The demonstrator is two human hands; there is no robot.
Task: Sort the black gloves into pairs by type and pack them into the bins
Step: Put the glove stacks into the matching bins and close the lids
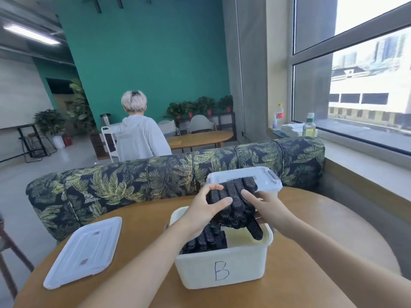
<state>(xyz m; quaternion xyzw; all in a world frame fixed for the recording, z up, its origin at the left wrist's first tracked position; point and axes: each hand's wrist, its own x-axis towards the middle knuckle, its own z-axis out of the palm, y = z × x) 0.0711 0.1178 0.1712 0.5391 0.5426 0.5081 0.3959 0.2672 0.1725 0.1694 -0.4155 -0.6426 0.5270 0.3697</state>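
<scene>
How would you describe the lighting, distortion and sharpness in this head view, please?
Head view: daylight from the window blows out its top corner; the wide-angle lens bows the sofa and window frame; both hands and dotted gloves look fairly sharp.

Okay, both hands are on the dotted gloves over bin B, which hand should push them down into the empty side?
Probably the right hand. It grips the dotted gloves on the side directly above the bare right half of bin B; the left hand sits over the gloves already packed.
</scene>
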